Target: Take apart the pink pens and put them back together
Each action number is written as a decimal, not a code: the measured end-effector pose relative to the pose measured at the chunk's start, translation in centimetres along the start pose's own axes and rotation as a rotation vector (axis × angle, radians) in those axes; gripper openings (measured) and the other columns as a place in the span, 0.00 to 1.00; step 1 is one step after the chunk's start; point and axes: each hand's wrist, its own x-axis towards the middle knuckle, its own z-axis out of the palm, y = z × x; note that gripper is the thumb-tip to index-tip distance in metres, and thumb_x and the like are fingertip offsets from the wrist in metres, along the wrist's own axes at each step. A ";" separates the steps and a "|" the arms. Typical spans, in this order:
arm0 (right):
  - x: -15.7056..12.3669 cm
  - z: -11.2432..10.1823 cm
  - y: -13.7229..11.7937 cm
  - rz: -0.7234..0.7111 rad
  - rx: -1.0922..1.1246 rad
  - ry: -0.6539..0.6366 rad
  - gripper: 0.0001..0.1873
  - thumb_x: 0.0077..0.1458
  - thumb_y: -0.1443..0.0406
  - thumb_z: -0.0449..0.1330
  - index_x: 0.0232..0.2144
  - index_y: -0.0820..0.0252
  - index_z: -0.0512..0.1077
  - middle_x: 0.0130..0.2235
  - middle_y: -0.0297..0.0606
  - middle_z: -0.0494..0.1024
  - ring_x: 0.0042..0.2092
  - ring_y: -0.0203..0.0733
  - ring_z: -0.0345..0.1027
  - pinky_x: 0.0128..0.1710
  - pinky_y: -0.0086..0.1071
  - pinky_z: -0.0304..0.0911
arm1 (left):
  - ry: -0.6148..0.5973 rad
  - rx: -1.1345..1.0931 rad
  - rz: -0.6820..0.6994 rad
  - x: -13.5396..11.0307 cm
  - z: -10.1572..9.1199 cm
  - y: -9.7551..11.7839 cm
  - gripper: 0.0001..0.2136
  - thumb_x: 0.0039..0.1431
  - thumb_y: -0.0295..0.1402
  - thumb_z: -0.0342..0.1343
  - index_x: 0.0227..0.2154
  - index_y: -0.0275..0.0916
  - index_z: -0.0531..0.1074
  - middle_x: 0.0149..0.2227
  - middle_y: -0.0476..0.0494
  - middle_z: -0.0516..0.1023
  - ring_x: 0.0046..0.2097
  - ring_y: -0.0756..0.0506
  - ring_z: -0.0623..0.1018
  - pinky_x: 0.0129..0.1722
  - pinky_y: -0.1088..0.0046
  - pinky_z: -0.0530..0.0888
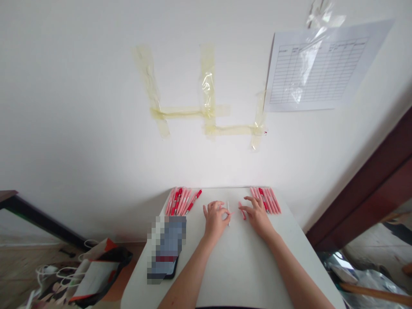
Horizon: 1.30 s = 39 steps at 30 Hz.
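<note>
My left hand (215,219) hovers over the middle of the white table, thumb and index finger brought together in a pinch at a thin white stick (228,207) that looks like a pen refill. Part of the stick is hidden behind the fingertips. Just to the right, my right hand (257,215) has its fingers spread, the thumb tip at a short pink pen part (243,215) that slants below it. The index fingertip is apart from that part. Close behind the right hand lies a row of pink pens (273,201) with a red one (263,198) among them.
Another group of pink and red pens (183,201) lies at the table's back left. A phone (170,244), partly pixelated, is on the left side. The table (231,270) meets a wall with yellowed tape (208,86) and a taped paper chart (317,68). Bags (96,274) stand on the floor.
</note>
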 end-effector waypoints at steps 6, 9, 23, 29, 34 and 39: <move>0.0 0.1 0.0 -0.003 -0.046 -0.030 0.17 0.59 0.72 0.55 0.38 0.46 0.79 0.56 0.41 0.68 0.59 0.57 0.57 0.54 0.60 0.64 | -0.003 -0.007 -0.048 0.1 -0.1 -0.1 0.02 0.53 0.31 0.65 0.28 0.45 0.79 0.50 0.44 0.76 0.57 0.38 0.69 0.64 0.34 0.51; 0.1 0.0 -0.2 -0.005 -0.047 -0.037 0.14 0.60 0.70 0.56 0.38 0.47 0.78 0.55 0.41 0.69 0.59 0.57 0.58 0.54 0.59 0.65 | 0.007 -0.013 -0.058 0.1 -0.3 -0.1 0.01 0.53 0.31 0.65 0.28 0.45 0.79 0.50 0.43 0.76 0.57 0.38 0.69 0.64 0.34 0.51; 0.7 -1.0 -1.4 -0.024 -0.037 -0.038 0.08 0.63 0.65 0.57 0.43 0.52 0.75 0.42 0.39 0.78 0.53 0.52 0.64 0.55 0.49 0.61 | 0.018 0.009 -0.035 0.1 -0.4 0.0 0.02 0.53 0.31 0.63 0.28 0.46 0.78 0.51 0.44 0.76 0.58 0.37 0.69 0.66 0.37 0.49; 0.7 -1.0 -2.0 -0.031 -0.005 -0.054 0.08 0.63 0.65 0.58 0.43 0.52 0.75 0.42 0.39 0.78 0.53 0.52 0.64 0.56 0.50 0.59 | 0.025 0.000 -0.016 0.1 -0.5 0.2 0.02 0.53 0.30 0.64 0.28 0.45 0.79 0.51 0.44 0.76 0.58 0.38 0.70 0.66 0.36 0.48; 0.7 -1.0 -2.3 -0.039 0.030 -0.066 0.08 0.63 0.66 0.58 0.43 0.52 0.75 0.42 0.38 0.79 0.53 0.52 0.64 0.55 0.50 0.59 | 0.033 -0.033 0.029 0.1 -0.4 0.0 0.02 0.55 0.33 0.64 0.31 0.47 0.81 0.51 0.43 0.75 0.58 0.39 0.70 0.66 0.38 0.50; 0.7 -0.9 -2.5 -0.031 0.081 -0.073 0.08 0.63 0.65 0.59 0.44 0.51 0.75 0.42 0.37 0.80 0.53 0.52 0.65 0.56 0.50 0.60 | 0.081 -0.062 0.032 0.3 -0.6 -0.1 0.04 0.55 0.35 0.65 0.35 0.50 0.81 0.49 0.45 0.77 0.55 0.41 0.72 0.66 0.42 0.56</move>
